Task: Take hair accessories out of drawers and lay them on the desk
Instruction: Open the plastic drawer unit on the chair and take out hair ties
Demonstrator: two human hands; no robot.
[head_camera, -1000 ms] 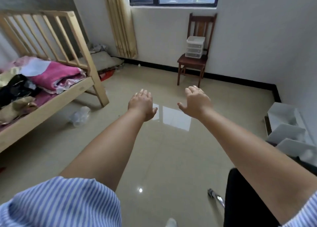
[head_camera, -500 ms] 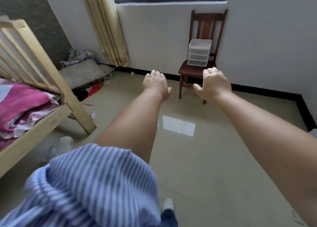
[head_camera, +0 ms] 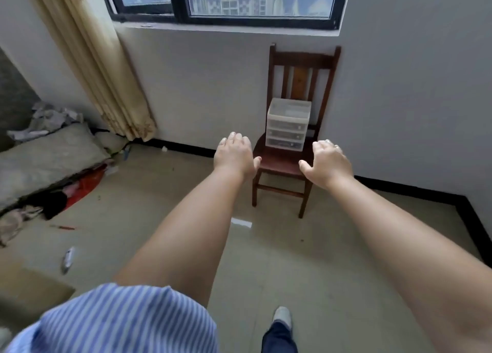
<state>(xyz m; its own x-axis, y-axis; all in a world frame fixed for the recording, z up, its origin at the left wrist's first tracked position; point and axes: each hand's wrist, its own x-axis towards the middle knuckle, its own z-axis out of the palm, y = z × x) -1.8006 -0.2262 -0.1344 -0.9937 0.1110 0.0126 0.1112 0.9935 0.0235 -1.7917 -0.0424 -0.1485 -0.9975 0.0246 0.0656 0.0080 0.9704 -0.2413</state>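
Note:
A small clear plastic drawer unit (head_camera: 288, 125) with three closed drawers stands on the seat of a dark wooden chair (head_camera: 282, 163) against the far wall under the window. My left hand (head_camera: 235, 155) and my right hand (head_camera: 328, 163) are stretched out in front of me, palms down, fingers apart and empty. They sit on either side of the drawer unit in the view, still short of the chair. What the drawers hold is too faint to tell. No desk is in view.
A beige curtain (head_camera: 106, 67) hangs at the left of the window. A grey cushion (head_camera: 45, 161) with clothes and red fabric (head_camera: 85, 185) lies on the floor at the left. Small litter (head_camera: 68, 256) dots the tiled floor. My shoe (head_camera: 282, 316) shows at the bottom.
The view has turned right and moved closer to the chair, which now looks larger. The wooden bed has left the view. Both hands stay raised and empty.

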